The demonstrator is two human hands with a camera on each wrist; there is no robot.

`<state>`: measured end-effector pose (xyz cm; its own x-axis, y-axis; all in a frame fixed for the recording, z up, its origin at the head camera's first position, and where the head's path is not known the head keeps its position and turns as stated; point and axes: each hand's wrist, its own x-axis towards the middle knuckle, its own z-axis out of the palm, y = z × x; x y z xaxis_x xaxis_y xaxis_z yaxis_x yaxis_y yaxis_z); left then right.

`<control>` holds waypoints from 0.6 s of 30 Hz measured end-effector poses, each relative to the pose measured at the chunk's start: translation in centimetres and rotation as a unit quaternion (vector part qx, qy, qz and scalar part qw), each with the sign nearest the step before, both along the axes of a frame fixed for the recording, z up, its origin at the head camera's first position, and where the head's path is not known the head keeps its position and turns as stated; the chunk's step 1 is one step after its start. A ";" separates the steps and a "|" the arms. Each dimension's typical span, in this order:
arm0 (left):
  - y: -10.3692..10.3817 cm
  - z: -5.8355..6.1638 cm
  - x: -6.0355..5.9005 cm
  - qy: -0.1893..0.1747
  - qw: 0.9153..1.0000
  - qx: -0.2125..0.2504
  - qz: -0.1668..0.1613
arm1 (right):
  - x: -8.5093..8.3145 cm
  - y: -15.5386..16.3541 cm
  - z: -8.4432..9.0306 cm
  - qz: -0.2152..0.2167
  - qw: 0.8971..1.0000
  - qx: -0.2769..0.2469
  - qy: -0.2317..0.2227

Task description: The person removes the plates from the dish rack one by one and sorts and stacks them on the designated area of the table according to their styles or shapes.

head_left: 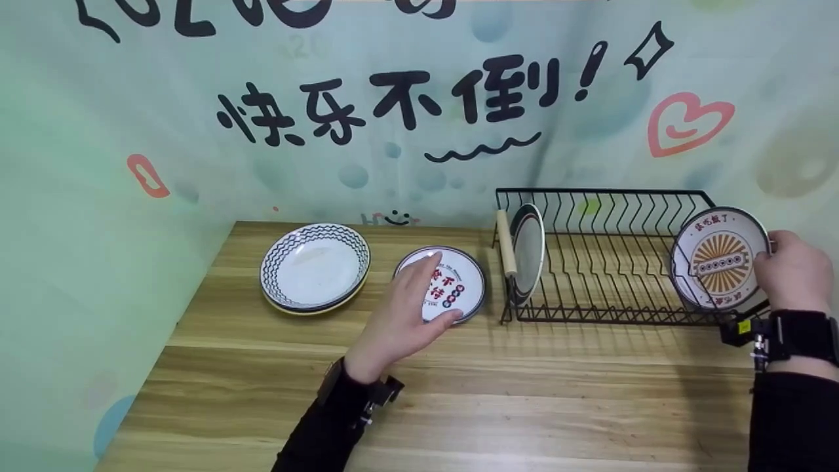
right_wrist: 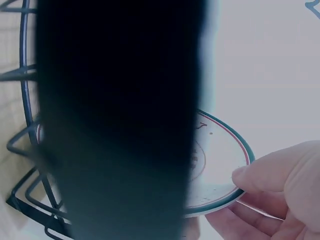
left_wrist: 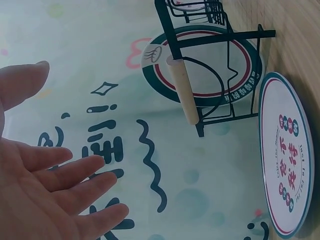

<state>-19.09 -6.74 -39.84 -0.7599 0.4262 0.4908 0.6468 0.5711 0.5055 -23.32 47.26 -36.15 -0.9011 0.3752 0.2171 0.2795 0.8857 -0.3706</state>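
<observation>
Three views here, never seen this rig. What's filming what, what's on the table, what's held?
No machine: a person works with bare hands and wears three cameras. The head view looks down at a wooden table. On it lie a wavy-rimmed plate stack, a small printed plate and a black wire dish rack with one plate standing upright at its left end.

The left wrist view looks past the left hand, which is open with straight fingers over the small printed plate; whether it touches cannot be told.

The right wrist view is half blocked by something dark, but shows the right hand pinching the rim of a sunburst plate held upright at the rack's right end.
</observation>
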 end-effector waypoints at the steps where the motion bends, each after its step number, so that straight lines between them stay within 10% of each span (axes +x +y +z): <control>1: 0.0 0.0 0.0 0.001 1.000 -0.002 -0.001 | 0.0 0.0 0.1 0.000 1.000 0.005 -0.004; 18: 0.0 0.0 -0.4 -0.002 1.000 -0.007 -0.007 | -0.5 -0.1 1.3 0.022 0.997 0.018 -0.065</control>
